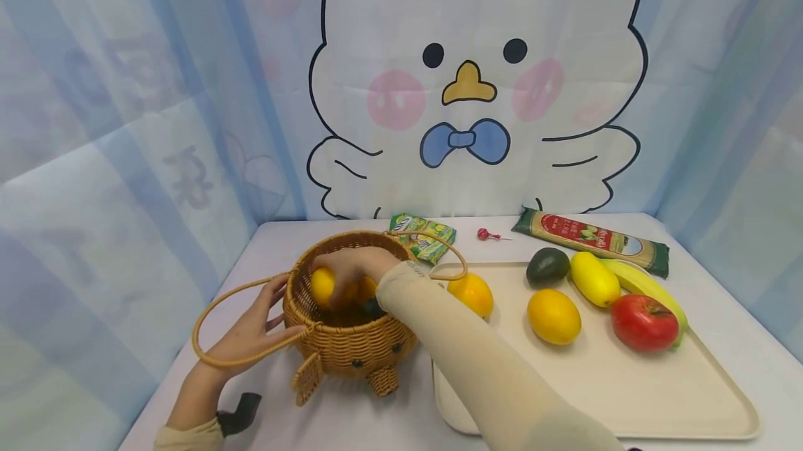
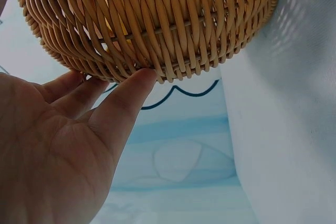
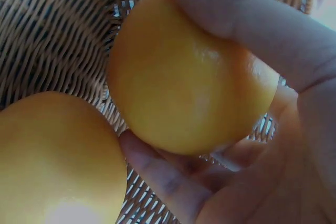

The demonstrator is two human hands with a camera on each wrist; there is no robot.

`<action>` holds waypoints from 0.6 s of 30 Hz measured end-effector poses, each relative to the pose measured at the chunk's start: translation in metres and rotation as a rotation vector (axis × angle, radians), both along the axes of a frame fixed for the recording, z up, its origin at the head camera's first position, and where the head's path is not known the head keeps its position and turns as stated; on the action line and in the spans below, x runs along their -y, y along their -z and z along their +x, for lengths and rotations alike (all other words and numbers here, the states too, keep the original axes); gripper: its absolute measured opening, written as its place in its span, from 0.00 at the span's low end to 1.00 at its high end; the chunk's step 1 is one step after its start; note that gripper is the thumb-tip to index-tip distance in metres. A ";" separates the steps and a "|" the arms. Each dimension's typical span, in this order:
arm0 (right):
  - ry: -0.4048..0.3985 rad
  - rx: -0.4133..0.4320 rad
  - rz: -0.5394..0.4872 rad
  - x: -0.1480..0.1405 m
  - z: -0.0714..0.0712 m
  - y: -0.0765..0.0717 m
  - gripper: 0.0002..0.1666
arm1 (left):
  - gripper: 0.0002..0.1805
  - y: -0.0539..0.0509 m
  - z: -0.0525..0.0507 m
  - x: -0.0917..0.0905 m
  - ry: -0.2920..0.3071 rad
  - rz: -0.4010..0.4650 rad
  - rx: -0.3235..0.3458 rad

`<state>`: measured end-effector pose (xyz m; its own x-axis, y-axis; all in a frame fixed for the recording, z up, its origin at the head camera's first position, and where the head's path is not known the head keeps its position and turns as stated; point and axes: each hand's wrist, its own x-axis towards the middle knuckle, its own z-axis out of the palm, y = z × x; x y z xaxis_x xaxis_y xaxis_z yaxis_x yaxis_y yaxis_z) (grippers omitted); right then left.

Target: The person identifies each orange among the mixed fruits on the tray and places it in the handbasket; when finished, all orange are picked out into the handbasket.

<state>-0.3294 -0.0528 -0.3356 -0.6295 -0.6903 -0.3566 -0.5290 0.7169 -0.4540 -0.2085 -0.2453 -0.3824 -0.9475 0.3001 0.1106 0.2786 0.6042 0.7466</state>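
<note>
A brown wicker basket [image 1: 351, 346] with animal-like ears and two loop handles stands at the middle left of the table. My left hand [image 1: 251, 336] holds its left side near the rim; in the left wrist view the thumb [image 2: 128, 98] presses the weave while the fingertips are hidden. Inside the basket, my right hand [image 1: 357, 266] grips a round orange [image 1: 323, 287], thumb on one side and fingers on the other. Beside those fingers lies a second orange fruit [image 3: 58, 166]. Something dark [image 1: 373, 308] also shows in the basket, partly hidden by the right sleeve.
A cream tray [image 1: 602, 395] at right bears an orange [image 1: 470, 294], an avocado [image 1: 548, 267], a yellow fruit [image 1: 554, 316], a lemon [image 1: 594, 278], a banana [image 1: 646, 284] and an apple [image 1: 644, 323]. Behind lie a green packet [image 1: 433, 249], a lollipop [image 1: 484, 234] and a long package [image 1: 590, 235].
</note>
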 end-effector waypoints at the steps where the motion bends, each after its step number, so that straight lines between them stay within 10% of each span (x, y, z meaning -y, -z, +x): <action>1: -0.003 0.005 0.009 0.001 0.000 0.000 0.41 | 0.47 0.000 0.000 0.000 0.001 0.001 -0.002; 10: 0.020 0.028 0.088 0.009 0.011 -0.004 0.47 | 0.47 -0.001 0.001 -0.001 0.001 0.004 -0.005; 18: -0.034 -0.129 0.241 0.015 0.015 -0.001 0.46 | 0.47 -0.001 0.000 -0.001 -0.008 -0.004 0.006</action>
<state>-0.3149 -0.0679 -0.3348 -0.6579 -0.6169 -0.4320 -0.5972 0.7768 -0.1998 -0.2083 -0.2445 -0.3811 -0.9506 0.2926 0.1037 0.2688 0.6092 0.7461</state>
